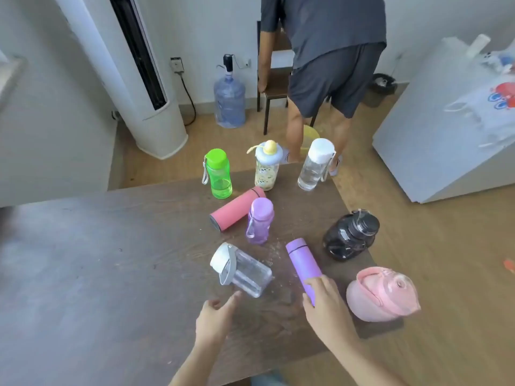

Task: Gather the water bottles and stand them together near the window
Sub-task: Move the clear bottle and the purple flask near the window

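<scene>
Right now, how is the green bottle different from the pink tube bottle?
The green bottle stands upright; the pink tube bottle lies on its side. The green bottle is see-through with a strap on its side; the pink tube bottle is solid-coloured with no strap showing. Both sit on the brown table.

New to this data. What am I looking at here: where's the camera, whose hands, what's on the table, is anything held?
There is one picture, from a wide-angle camera worn on a person's head, looking down at their own bare hands. No robot is involved.

On the brown table are nine bottles. Some stand upright, like the green bottle; others lie on their sides, like the coral flask and the clear square bottle.

The right hand is wrapped around the lower end of the purple flask. The left hand is open, its fingers just short of the clear square bottle.

A second person bends over a chair behind the table.
</scene>
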